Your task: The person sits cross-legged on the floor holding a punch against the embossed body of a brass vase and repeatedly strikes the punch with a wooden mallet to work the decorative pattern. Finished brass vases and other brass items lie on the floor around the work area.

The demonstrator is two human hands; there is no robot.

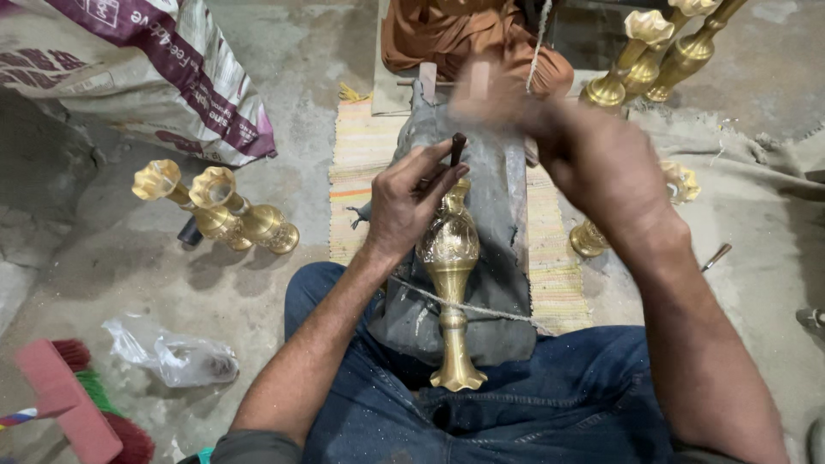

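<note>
A slim brass vase (449,283) lies lengthwise on a dark grey padded block (498,215) between my knees, with a cord (481,311) stretched across its stem. My left hand (411,202) rests on the vase's upper body and pinches a short dark punch (457,148) upright against it. My right hand (593,163) is raised above the block, gripping a wooden-handled hammer (477,86) that is blurred by motion.
Two brass vases (219,210) lie on the concrete floor at left, several more (653,56) at the top right, and one (601,228) under my right arm. A printed sack (146,69), a plastic bag (172,354), a red brush (73,404) and a striped mat (365,163) surround me.
</note>
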